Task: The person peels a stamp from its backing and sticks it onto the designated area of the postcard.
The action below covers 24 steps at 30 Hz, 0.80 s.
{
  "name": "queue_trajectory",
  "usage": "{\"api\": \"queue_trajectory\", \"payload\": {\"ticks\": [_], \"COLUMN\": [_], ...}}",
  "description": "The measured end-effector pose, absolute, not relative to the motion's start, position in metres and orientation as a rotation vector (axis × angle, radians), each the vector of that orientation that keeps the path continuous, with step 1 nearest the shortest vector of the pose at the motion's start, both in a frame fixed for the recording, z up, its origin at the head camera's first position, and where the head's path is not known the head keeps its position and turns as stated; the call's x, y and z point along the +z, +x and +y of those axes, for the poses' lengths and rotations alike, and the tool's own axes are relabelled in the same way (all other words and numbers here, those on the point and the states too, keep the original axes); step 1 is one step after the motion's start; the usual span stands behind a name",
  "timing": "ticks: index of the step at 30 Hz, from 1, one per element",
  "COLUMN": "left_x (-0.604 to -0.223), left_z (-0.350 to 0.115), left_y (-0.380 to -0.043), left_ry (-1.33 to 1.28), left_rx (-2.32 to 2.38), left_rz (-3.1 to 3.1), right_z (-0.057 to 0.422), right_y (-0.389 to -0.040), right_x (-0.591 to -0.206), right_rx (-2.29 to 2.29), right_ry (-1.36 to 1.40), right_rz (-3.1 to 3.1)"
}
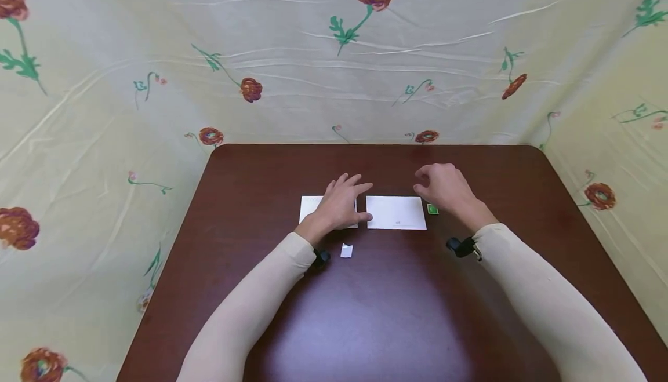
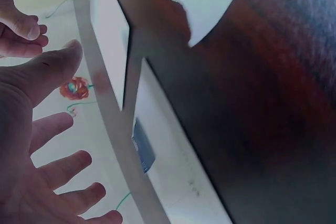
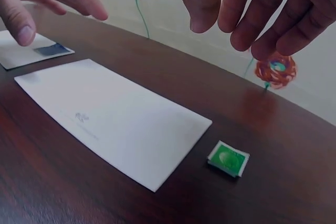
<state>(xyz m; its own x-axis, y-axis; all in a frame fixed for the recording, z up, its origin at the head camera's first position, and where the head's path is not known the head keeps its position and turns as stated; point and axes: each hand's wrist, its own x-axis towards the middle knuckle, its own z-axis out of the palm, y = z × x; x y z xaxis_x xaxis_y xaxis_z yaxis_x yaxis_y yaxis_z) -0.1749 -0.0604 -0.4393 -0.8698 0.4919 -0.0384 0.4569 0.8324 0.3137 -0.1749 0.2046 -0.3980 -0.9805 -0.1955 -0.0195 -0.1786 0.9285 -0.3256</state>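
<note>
Two blank white envelopes lie side by side on the table. My left hand (image 1: 339, 205) hovers over the left envelope (image 2: 165, 156) with its fingers spread, partly hiding it from the head view. A dark blue stamp (image 2: 143, 148) sits at a corner of that envelope. The right envelope (image 1: 395, 213) bears a small faint print near its lower edge. Just off its right end lies a small green stamp (image 3: 229, 159), seemingly a little stack with white borders. Above and beyond this stamp is my right hand (image 1: 446, 186), fingers loosely bent and nothing between them.
A small white paper scrap (image 1: 347, 250) with a torn edge lies on the near side of the left envelope. The dark brown table (image 1: 386, 324) has rounded far corners. A flowered curtain (image 1: 292, 22) surrounds its back and sides.
</note>
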Motion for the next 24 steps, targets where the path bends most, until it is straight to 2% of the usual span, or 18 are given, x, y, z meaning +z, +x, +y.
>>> {"api": "queue_trajectory", "payload": {"ticks": [24], "left_x": [-0.462], "left_z": [-0.06], "left_y": [-0.177], "left_ry": [0.694], "left_rx": [0.455], "left_rz": [2.804], "right_z": [0.228], "right_y": [-0.167], "right_x": [-0.426], "right_rx": [-0.478], "right_ry": [-0.235], "right_rz": [2.978]}}
